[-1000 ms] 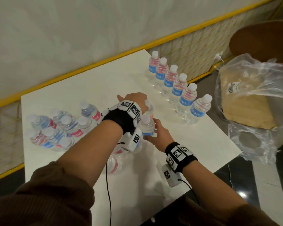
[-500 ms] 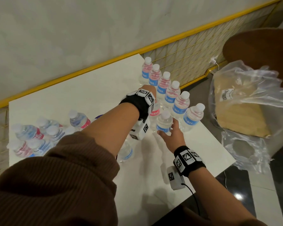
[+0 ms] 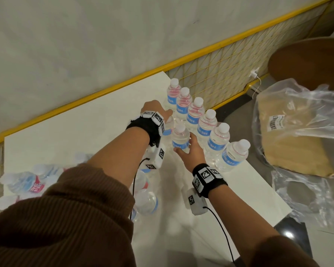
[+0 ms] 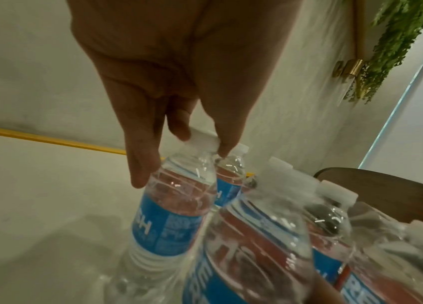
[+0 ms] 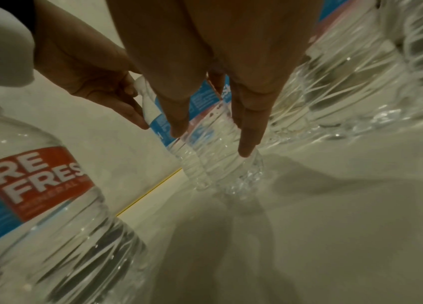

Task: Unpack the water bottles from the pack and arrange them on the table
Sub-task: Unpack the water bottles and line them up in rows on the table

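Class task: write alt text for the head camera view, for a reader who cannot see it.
Two hands set water bottles beside a row of six upright bottles on a white table: the left hand grips one by its top, the right hand holds another.

1. Six clear water bottles point(image 3: 199, 120) with white caps and blue-red labels stand upright in a diagonal row along the surface's point(image 3: 85, 132) right edge.
2. Two more bottles point(image 3: 179, 138) stand upright just left of that row.
3. Remaining bottles point(image 3: 30, 183) lie clustered at its left end.
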Available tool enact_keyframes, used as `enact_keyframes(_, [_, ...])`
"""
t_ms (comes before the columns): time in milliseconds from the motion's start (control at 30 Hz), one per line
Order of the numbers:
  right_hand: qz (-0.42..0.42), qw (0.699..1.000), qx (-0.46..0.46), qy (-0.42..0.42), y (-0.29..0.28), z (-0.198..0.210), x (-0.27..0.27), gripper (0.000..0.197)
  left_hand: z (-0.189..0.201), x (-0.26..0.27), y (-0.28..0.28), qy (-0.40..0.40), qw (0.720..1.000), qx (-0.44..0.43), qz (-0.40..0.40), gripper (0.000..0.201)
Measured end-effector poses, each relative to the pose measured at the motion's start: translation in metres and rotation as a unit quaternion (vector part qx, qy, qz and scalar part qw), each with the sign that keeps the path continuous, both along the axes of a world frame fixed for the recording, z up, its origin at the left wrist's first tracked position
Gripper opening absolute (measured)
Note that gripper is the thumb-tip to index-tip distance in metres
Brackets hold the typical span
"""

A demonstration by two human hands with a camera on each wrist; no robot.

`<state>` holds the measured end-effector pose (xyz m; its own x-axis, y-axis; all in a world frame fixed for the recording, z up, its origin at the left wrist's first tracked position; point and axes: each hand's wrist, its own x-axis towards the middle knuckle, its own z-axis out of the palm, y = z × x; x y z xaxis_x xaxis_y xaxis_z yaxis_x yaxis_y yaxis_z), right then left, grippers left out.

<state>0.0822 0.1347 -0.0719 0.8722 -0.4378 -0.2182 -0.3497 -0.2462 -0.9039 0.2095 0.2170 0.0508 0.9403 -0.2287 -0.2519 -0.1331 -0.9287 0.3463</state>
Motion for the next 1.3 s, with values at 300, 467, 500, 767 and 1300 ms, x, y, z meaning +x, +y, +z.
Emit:
enact_keyframes(300, [-0.035,0.999,-0.005,0.002,-0.008,-0.009,0.018,0.074,-0.007,0.027,0.007,0.146,0.989,-0.012,-0.017,0.098])
enact_keyframes(467, [-0.056,0.998,0.019,0.014,-0.006,-0.018,0.017,0.070,-0.020,0.030,0.003,0.154,0.978,0.035,-0.139,0.073])
enact_keyframes(500, [-0.057,0.998,0.020,0.013,-0.006,-0.017,0.018,0.069,-0.024,0.032,0.002,0.144,0.979,0.019,-0.145,0.066])
enact_keyframes(767, [-0.059,0.998,0.009,0.004,-0.007,-0.018,0.023,0.065,-0.047,0.028,-0.017,0.092,0.987,-0.128,0.005,0.053])
enact_keyframes(1300, [-0.064,0.997,-0.021,0.026,-0.010,-0.037,0.038,0.065,-0.087,0.030,-0.015,0.125,0.952,-0.262,0.095,0.055])
